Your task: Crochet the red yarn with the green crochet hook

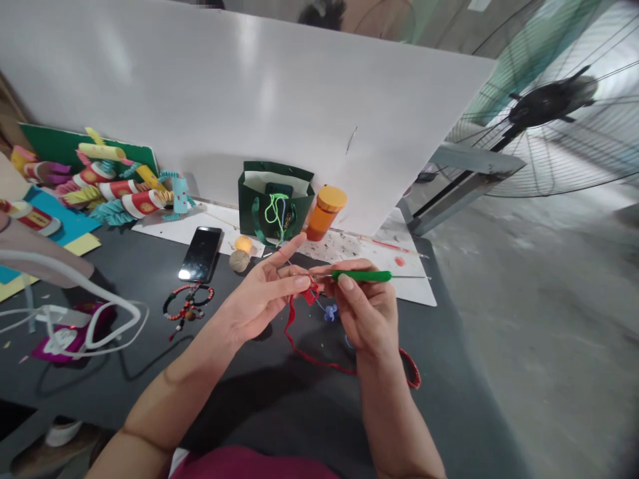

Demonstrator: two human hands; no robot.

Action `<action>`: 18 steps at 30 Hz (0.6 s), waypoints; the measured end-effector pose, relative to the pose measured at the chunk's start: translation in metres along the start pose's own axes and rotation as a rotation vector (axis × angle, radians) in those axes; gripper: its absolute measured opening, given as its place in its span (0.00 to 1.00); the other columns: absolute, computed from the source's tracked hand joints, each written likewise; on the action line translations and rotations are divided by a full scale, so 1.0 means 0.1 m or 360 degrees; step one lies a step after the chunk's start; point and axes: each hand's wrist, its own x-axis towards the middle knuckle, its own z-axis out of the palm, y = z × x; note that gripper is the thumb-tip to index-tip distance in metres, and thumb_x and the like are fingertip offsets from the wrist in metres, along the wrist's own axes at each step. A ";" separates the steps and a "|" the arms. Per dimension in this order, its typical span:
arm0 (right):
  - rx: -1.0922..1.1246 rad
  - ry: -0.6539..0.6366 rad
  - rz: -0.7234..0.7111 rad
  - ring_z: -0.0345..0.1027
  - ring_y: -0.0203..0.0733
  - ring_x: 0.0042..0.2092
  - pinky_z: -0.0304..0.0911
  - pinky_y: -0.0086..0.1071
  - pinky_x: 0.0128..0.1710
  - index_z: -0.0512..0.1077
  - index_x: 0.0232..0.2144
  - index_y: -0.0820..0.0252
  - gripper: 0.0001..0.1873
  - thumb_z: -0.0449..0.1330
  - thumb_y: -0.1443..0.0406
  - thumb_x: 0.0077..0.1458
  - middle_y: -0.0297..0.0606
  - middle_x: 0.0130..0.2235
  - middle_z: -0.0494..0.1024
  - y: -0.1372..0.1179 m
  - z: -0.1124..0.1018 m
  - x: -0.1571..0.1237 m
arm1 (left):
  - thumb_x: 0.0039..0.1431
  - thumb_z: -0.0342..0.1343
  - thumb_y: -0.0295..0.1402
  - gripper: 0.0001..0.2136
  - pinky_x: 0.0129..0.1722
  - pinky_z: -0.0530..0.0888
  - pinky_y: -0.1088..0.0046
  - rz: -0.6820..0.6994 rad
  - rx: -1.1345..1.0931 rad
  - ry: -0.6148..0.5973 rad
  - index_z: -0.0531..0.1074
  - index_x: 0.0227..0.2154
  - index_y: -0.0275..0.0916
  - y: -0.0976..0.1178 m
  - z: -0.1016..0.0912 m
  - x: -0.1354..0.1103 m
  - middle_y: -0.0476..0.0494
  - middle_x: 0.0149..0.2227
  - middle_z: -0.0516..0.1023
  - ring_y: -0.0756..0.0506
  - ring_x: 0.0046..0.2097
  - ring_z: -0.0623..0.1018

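My right hand (367, 309) grips a crochet hook with a green handle (367, 275), its thin tip pointing left. In my left hand (269, 289) a small piece of red crochet work (310, 293) is pinched between thumb and fingers, and the index finger stretches up and away. The hook's tip meets the red piece between the two hands. A red strand (304, 356) hangs from the work, runs across the dark table and shows again right of my right wrist. A small blue-violet knotted yarn piece (330, 312) is just below the hands.
A dark green paper bag (249, 206) holding yarn stands behind the hands, beside an orange bottle (324, 214). Left are a black phone (200, 254), a beaded bracelet (188, 303), white cables (124, 303) and paper crafts (114, 179). A large fan (549, 103) stands right.
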 end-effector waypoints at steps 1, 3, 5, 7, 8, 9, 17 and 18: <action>0.0013 -0.0003 -0.0021 0.76 0.38 0.25 0.68 0.33 0.27 0.79 0.34 0.54 0.13 0.72 0.54 0.54 0.35 0.29 0.85 0.00 0.00 0.00 | 0.49 0.73 0.24 0.35 0.48 0.73 0.72 -0.0010 0.0012 -0.0013 0.74 0.62 0.44 0.00 0.00 0.00 0.52 0.32 0.84 0.50 0.37 0.81; 0.0047 0.0003 -0.0068 0.74 0.37 0.23 0.67 0.32 0.25 0.79 0.35 0.53 0.12 0.71 0.54 0.55 0.34 0.28 0.85 -0.01 0.00 0.00 | 0.48 0.74 0.25 0.37 0.47 0.73 0.72 -0.0026 0.0008 -0.0038 0.73 0.63 0.44 0.00 -0.01 0.00 0.52 0.32 0.84 0.50 0.38 0.82; 0.0037 0.0031 -0.0106 0.73 0.36 0.22 0.66 0.31 0.24 0.78 0.37 0.52 0.12 0.70 0.53 0.56 0.33 0.28 0.85 0.00 0.01 -0.01 | 0.48 0.74 0.24 0.36 0.47 0.74 0.73 -0.0036 -0.0028 -0.0058 0.74 0.62 0.43 0.01 -0.01 0.00 0.53 0.30 0.83 0.50 0.38 0.83; -0.0024 0.0070 -0.0121 0.73 0.37 0.22 0.66 0.31 0.24 0.77 0.38 0.52 0.14 0.69 0.51 0.57 0.33 0.27 0.85 0.01 0.01 -0.02 | 0.48 0.74 0.23 0.35 0.46 0.74 0.74 -0.0044 -0.0055 -0.0070 0.75 0.61 0.43 0.01 -0.01 -0.01 0.54 0.30 0.83 0.50 0.37 0.83; -0.0056 0.0090 -0.0125 0.74 0.38 0.22 0.67 0.32 0.23 0.76 0.38 0.52 0.14 0.68 0.50 0.58 0.33 0.27 0.84 0.02 0.01 -0.02 | 0.48 0.74 0.22 0.34 0.45 0.75 0.75 -0.0046 -0.0060 -0.0075 0.75 0.60 0.43 0.01 0.00 -0.01 0.54 0.29 0.83 0.51 0.37 0.83; -0.0081 0.0106 -0.0131 0.75 0.39 0.23 0.67 0.32 0.23 0.75 0.39 0.51 0.14 0.67 0.50 0.59 0.33 0.27 0.84 0.03 0.01 -0.03 | 0.49 0.73 0.22 0.33 0.45 0.75 0.75 -0.0047 -0.0062 -0.0077 0.76 0.59 0.43 0.01 0.00 -0.01 0.55 0.29 0.83 0.51 0.36 0.83; -0.0033 0.0120 -0.0070 0.79 0.43 0.25 0.71 0.35 0.25 0.72 0.38 0.50 0.13 0.65 0.50 0.61 0.30 0.24 0.82 0.04 -0.04 -0.05 | 0.50 0.71 0.21 0.28 0.50 0.75 0.71 -0.0104 -0.0090 -0.0190 0.80 0.55 0.47 -0.02 -0.03 0.01 0.54 0.31 0.84 0.52 0.35 0.82; -0.0033 0.0105 -0.0027 0.79 0.44 0.25 0.70 0.34 0.23 0.72 0.38 0.50 0.14 0.65 0.49 0.60 0.30 0.23 0.81 0.04 -0.05 -0.05 | 0.50 0.71 0.21 0.28 0.51 0.75 0.71 -0.0122 -0.0097 -0.0232 0.80 0.54 0.47 -0.03 -0.04 0.02 0.53 0.31 0.84 0.51 0.36 0.82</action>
